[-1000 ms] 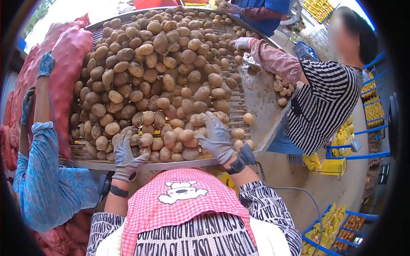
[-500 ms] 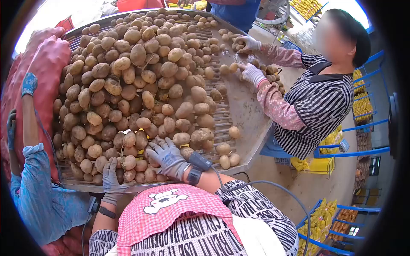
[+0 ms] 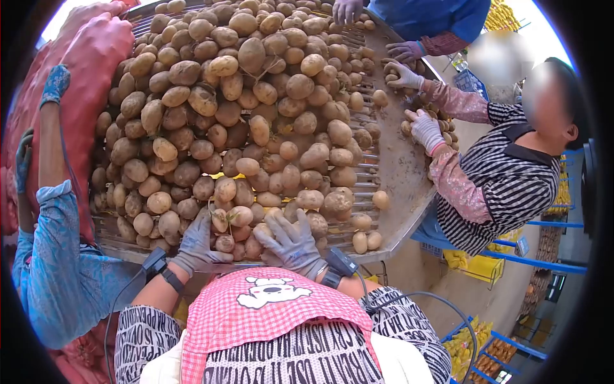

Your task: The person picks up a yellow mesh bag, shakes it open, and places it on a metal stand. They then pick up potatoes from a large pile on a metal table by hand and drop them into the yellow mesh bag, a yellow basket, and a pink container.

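A: Where do we place the potatoes point(image 3: 243, 128)?
B: We find them heaped on the slatted tabletop point(image 3: 401, 168), with the heap reaching its near edge. A few loose ones lie apart at the near right corner.
A: And the right hand point(image 3: 291, 242)?
B: Gloved, fingers spread wide, laid flat on the nearest potatoes. We see nothing gripped.
A: The left hand point(image 3: 195, 246)?
B: Also gloved, near the right, fingers bent up against the potatoes at the near edge. It seems to cup a small one, but the heap hides the palm — we cannot tell whether it holds anything.
A: Others present?
B: A co-worker in a striped top point(image 3: 508, 185) stands at the right side, both gloved hands at potatoes by the right rim. At the left, a blue-sleeved arm point(image 3: 54, 256) is raised against a red mesh sack point(image 3: 89, 57).
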### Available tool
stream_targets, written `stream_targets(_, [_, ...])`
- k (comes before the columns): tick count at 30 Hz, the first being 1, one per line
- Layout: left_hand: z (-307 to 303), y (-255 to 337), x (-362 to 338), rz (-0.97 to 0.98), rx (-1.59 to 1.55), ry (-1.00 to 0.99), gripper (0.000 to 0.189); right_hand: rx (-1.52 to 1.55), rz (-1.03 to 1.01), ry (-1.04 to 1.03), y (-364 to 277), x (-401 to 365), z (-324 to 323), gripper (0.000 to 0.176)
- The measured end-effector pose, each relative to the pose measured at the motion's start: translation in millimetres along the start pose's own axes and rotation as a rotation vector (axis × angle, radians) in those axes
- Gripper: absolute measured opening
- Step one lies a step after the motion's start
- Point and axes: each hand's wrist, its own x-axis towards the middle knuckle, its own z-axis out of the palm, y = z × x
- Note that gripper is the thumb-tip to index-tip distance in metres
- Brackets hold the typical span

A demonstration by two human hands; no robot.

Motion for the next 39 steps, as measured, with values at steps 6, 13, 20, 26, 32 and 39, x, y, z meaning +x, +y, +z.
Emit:
stream_targets(6, [16,-11,15,-0.088,-0.18,-0.125,0.155,-0.016,0.074,0.005,-5,0,-11,0.058])
stream_targets(13, [36,18,19,-0.185,-0.567,-0.044,0.159,-0.018,0.335,0.129,0,-19,-5,0.066])
stream_targets(20, [82,47,60,-0.179,-0.162,-0.235,0.142,-0.222,0.561,0.104,35,-54,-3,0.089])
stream_targets(26, [102,59,122,0.276,0.069,0.02,0.13,-0.302,0.623,0.017,58,-45,-15,0.102])
stream_targets(32, [72,136,207,0.305,-0.119,0.012,0.087,-0.218,0.561,0.053,114,-51,-23,0.088])
stream_targets(39, [125,162,307,0.21,-0.075,-0.243,0.091,-0.311,0.837,0.077,231,-54,-21,0.084])
